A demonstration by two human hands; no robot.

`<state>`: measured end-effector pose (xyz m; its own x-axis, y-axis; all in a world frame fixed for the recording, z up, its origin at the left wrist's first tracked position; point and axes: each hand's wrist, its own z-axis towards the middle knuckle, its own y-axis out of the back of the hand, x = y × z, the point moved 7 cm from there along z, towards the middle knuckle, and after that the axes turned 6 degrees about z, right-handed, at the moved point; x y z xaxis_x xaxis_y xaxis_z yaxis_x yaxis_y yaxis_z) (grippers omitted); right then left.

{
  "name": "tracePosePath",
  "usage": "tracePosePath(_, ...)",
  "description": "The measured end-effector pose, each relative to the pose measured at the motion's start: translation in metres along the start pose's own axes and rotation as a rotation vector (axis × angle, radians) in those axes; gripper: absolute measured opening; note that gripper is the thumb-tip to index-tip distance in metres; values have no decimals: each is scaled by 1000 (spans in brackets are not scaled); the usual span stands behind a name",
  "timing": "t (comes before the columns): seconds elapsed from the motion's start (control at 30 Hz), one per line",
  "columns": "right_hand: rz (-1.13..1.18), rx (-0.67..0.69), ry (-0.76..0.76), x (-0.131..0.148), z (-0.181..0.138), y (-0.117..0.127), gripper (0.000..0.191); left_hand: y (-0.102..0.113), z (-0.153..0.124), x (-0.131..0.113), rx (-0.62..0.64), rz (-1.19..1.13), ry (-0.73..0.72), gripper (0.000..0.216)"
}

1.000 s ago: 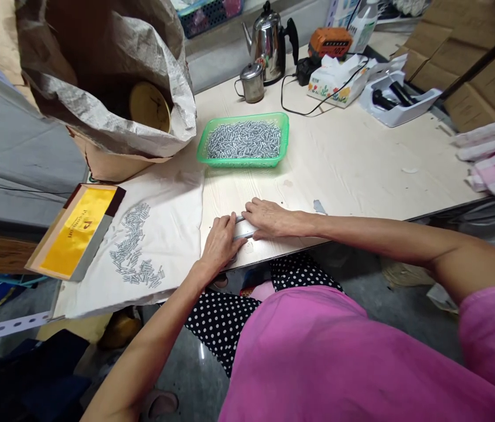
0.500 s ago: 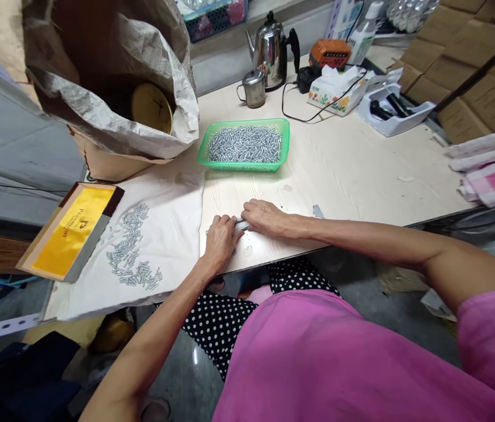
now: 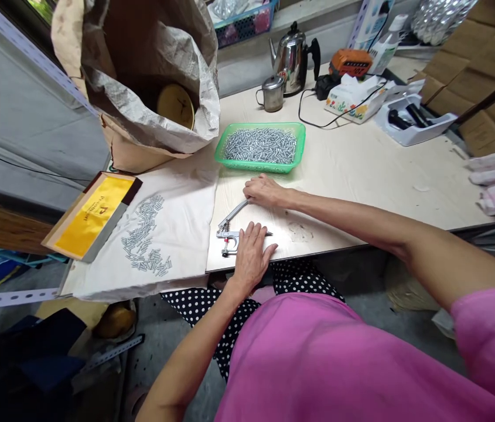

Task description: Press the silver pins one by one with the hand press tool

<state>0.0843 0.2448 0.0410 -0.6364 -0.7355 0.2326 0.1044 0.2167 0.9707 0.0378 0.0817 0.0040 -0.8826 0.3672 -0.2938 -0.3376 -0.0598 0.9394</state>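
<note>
Spreading the pliers [image 3: 231, 235] on the desk [image 3: 370, 170] seems the step. Your right hand [image 3: 263, 191] grips the upper handle [image 3: 235, 213]; your left hand [image 3: 251, 253] lies loosely over the lower handle [image 3: 269, 234]. The next move likely needs firmer left fingers.

The hands, nearly together before, have drawn apart: the right hand [image 3: 263, 191] has moved back toward the tray [image 3: 259, 168], gripping the end of the upper handle [image 3: 233, 215], and the left hand [image 3: 253, 253], curled earlier, now lies flat over the lower handle [image 3: 268, 234]. The pliers [image 3: 231, 235], closed and mostly covered half a second ago, are spread wide, their spring [image 3: 226, 226] exposed
</note>
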Motion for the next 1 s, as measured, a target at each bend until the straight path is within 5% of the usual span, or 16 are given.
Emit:
tracePosePath(0.07, -34, -9, 50, 22, 5, 3, 22, 2, 1, 0, -15, -1, -3, 47)
tracePosePath(0.23, -13, 10, 500, 110, -9, -10, 10, 0, 1, 4, 11, -5, 23, 45)
tracePosePath(0.5, 178, -58, 617, 145, -2, -35, 10, -3, -6, -3, 86, 16, 29, 29)
tracePosePath(0.63, 394, -355, 407, 108, 17, 31, 12, 49, -38, 31, -127, 127, 13, 25)
tracePosePath(0.73, 338, -627, 176, 40, 10, 101, 18, 105, -73, 105, -232, 367, 375, 30)
tracePosePath(0.87, 92, -651, -211, -46, -7, 143, 58, 136, -100, 180, 57, 601, 633, 36)
tracePosePath(1.0, 83, -547, -183, -54, -27, 112, 61, 132, -95, 201, 286, 644, 639, 39)
